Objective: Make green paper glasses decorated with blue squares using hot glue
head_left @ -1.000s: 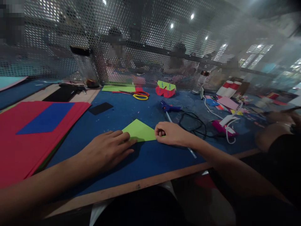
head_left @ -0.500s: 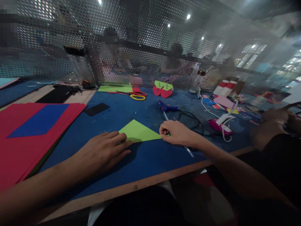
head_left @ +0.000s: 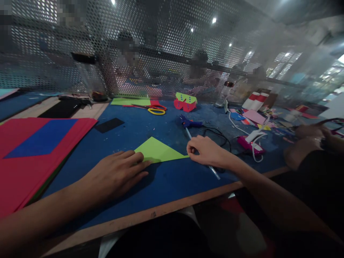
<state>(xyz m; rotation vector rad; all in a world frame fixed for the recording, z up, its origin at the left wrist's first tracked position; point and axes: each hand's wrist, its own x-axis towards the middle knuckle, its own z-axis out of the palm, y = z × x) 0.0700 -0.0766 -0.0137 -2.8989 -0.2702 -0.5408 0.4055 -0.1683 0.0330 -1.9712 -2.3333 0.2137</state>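
Note:
A light green sheet of paper, folded into a triangle, lies on the blue tabletop in front of me. My left hand rests over its left corner, fingers bent and pressing it down; that corner is hidden. At the long thin right corner, the thumb and forefinger of my right hand are closed in a pinch on the paper's tip. A clear glue stick passes under my right hand from the blue glue gun behind it.
Left are red sheets with a blue piece on top. Behind lie a black card, scissors and a red-green paper mask. A pink power strip with cables sits right, near another person's arm.
My right hand has slid slightly right along the paper's thin corner, so more of the tip shows. My left hand stays pressed on the left side.

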